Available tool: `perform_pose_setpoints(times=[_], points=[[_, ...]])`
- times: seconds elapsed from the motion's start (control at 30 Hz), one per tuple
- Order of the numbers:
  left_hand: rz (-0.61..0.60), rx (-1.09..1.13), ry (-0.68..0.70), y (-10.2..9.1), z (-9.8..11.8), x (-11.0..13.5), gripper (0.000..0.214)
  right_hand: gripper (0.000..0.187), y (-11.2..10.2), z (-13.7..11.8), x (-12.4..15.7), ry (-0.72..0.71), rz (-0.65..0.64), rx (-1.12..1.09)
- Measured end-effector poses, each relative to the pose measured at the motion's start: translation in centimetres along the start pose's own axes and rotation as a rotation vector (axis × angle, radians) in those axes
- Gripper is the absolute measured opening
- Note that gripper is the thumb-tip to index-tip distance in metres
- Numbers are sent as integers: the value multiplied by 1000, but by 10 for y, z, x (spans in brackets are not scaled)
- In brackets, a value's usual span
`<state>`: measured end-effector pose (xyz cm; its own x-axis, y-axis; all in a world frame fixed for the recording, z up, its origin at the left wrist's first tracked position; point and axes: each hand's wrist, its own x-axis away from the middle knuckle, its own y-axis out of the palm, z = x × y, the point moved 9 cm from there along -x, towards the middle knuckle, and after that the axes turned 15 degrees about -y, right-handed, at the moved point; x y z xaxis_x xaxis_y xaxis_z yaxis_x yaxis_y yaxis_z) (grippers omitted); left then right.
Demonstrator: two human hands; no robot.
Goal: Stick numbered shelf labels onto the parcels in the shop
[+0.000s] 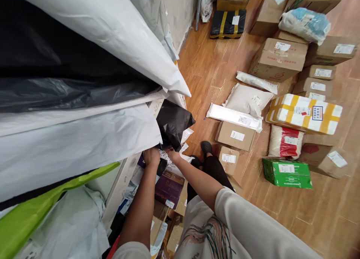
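Observation:
Near the middle of the view, a black plastic bag (173, 124) lies among parcels beside the large hanging bags. My left hand (152, 156) is closed at the bag's near left edge, its fingertips hidden. At the near right edge, my right hand (173, 154) is closed on the black plastic, with the fingers partly covered. White printed packaging (170, 163) shows between and below both hands. Under my forearms sits a purple box (168, 189) with a small label.
Large white bags (70, 139) with black insides hang close on the left, above a green bag edge (56, 202). On the wood floor to the right lie several labelled parcels, including a carton (278, 58), a yellow-taped white box (303, 112) and a green box (287, 172).

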<state>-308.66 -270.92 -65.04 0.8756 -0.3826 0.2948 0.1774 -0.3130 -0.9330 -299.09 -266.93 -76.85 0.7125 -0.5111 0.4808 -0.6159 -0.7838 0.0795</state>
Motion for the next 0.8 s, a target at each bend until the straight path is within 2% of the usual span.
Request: perform_pose_setpoints(times=[0.13, 0.33, 0.5, 0.57, 0.63, 0.7, 0.8], points=[[23, -29, 15, -4, 4, 7, 36, 38, -13, 16, 19, 105, 25, -10], [43, 1, -3, -14, 5, 12, 30, 45, -28, 16, 33, 103, -17, -79], [101, 49, -135, -35, -5, 14, 33, 45, -64, 19, 53, 48, 58, -10], [98, 107, -57, -44, -2, 15, 30, 41, -74, 17, 66, -15, 49, -19], [27, 193, 135, -48, 6, 19, 23, 39, -74, 9, 77, -82, -31, -70], [-68, 254, 301, -48, 8, 27, 23, 42, -64, -3, 82, -133, -145, -146], [-148, 274, 358, -44, -8, 35, 20, 48, -45, -24, 77, -171, -270, -254]])
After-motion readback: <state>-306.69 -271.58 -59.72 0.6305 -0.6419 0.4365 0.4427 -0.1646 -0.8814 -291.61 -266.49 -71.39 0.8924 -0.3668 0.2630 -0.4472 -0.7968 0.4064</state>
